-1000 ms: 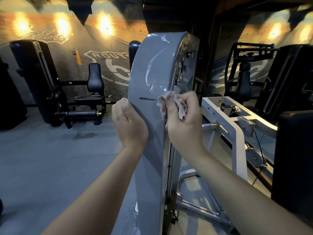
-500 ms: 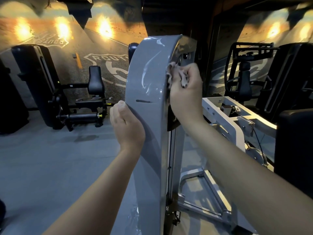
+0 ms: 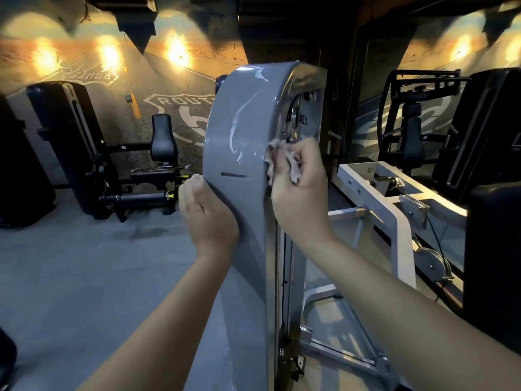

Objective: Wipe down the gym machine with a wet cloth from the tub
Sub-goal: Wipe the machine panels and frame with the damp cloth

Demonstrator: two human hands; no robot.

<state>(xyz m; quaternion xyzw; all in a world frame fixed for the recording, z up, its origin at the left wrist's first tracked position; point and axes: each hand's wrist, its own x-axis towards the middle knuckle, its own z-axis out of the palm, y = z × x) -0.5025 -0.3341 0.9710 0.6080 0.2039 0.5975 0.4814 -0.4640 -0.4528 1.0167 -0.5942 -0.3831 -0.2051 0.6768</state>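
Note:
The gym machine's tall grey shroud [image 3: 248,131] stands upright right in front of me, with wet streaks on its face. My right hand [image 3: 301,193] grips a bunched pinkish cloth [image 3: 277,162] and holds it against the shroud's right edge, about mid-height. My left hand [image 3: 208,213] curls round the shroud's left edge, a little lower. The tub is not in view.
The machine's white frame [image 3: 394,210] with cables and a pulley extends to the right. A black seated machine [image 3: 118,165] stands at the back left, another black machine [image 3: 423,122] at the back right. A dark pad [image 3: 493,263] is close on my right. Grey floor [image 3: 70,277] lies on the left.
My right hand with the cloth went up the shroud's right edge, then came back down to about mid-height. My left hand kept its hold on the left edge.

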